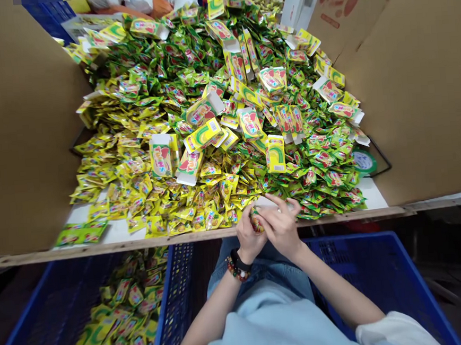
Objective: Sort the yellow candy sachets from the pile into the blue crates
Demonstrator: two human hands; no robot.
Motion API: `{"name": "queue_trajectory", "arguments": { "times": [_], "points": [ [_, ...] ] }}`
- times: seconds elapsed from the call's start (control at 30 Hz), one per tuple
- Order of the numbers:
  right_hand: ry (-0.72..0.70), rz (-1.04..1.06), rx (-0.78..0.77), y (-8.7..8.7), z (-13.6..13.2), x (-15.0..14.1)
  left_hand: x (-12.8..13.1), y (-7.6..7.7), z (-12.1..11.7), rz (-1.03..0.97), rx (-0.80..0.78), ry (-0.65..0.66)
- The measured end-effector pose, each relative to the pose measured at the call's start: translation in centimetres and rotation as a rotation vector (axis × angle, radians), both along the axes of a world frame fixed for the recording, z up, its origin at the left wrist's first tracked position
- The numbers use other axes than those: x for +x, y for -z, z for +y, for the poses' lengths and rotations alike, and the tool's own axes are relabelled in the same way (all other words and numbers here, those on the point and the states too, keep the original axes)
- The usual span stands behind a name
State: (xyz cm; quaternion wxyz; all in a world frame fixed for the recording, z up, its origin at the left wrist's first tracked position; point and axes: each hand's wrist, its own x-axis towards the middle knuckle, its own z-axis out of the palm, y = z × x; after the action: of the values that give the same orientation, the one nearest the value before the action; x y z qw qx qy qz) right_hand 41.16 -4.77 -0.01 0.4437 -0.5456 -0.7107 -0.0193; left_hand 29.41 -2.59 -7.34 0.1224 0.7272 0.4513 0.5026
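I've got left hand [248, 240] and right hand [281, 228] together, clamped on small printed carton [256, 221], right hand nearer its white flap. Carton sits just above wooden tabletop edge [196, 238], long axis hard to tell behind fingers; yellow-green sachet heap [208, 94] beyond edge.

Bright, even light glints off foil sachets [208, 89]; frame edges bow outward.

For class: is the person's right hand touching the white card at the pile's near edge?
Touching: the head view shows the right hand with fingertips on the white card.
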Motion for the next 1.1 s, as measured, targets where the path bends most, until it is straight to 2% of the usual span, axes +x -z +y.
{"name": "queue_trajectory", "arguments": {
  "times": [0.13,0.27,0.37,0.4,0.47,0.57,0.67,0.77,0.9,1.0,1.1],
  "points": [
    [-0.14,0.121,-0.226,-0.1,-0.2,0.4,0.1,-0.2,0.1,-0.018,0.023,0.02],
    [-0.178,0.637,-0.299,0.0,0.1,1.2,0.0,-0.3,0.2,-0.061,0.069,0.06],
    [-0.301,0.925,-0.5,1.0,0.4,1.0,0.0,-0.1,0.2,-0.092,0.154,0.126],
    [-0.356,0.939,-0.554,1.3,0.4,0.8,0.0,0.0,0.2,-0.096,0.159,0.134],
    [-0.401,0.876,-0.563,1.8,0.2,0.5,0.0,0.0,0.1,-0.094,0.128,0.126],
    [-0.346,0.719,-0.438,2.1,-0.3,0.2,0.2,-0.5,-0.2,-0.099,0.046,0.113],
    [-0.3,0.65,-0.36,2.2,-0.5,-0.1,0.3,-1.1,-0.4,-0.096,-0.031,0.097],
    [-0.266,0.665,-0.346,2.1,-0.3,-0.4,0.2,-1.5,-0.5,-0.025,-0.076,0.101],
    [-0.199,0.78,-0.439,1.6,0.3,-0.4,0.1,-1.4,-0.4,0.009,-0.047,0.083],
    [-0.254,0.795,-0.486,1.3,0.4,-0.1,0.1,-1.4,-0.3,-0.006,-0.049,0.083],
    [-0.325,0.744,-0.435,1.3,0.1,0.1,0.2,-1.5,-0.4,-0.009,-0.037,0.086]
  ]
}}
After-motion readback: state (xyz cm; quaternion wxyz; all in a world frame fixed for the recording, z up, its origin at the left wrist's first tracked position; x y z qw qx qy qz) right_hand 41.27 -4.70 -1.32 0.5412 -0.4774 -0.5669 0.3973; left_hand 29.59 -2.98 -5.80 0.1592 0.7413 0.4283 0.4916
